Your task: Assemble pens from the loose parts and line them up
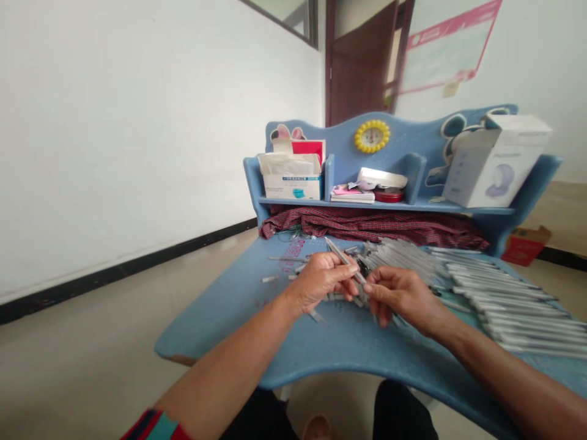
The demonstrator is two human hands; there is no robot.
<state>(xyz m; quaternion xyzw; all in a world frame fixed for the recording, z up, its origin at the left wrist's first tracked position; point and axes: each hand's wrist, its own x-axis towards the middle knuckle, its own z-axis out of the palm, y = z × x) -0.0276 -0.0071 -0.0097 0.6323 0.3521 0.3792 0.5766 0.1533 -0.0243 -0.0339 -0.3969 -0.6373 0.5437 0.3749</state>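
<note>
My left hand grips a thin silver pen barrel that sticks up and away from the fingers. My right hand meets it fingertip to fingertip and pinches the barrel's near end, with a few more pen parts tucked under its fingers. Both hands hover over the blue desk. A heap of silver pen barrels lies just behind the hands. Neat rows of finished silver pens spread out to the right.
A few loose pen parts lie left of the hands. Red checked cloth lies along the desk's back. The blue shelf holds a tissue box, notebooks, a yellow clock and a white carton. A white wall stands left.
</note>
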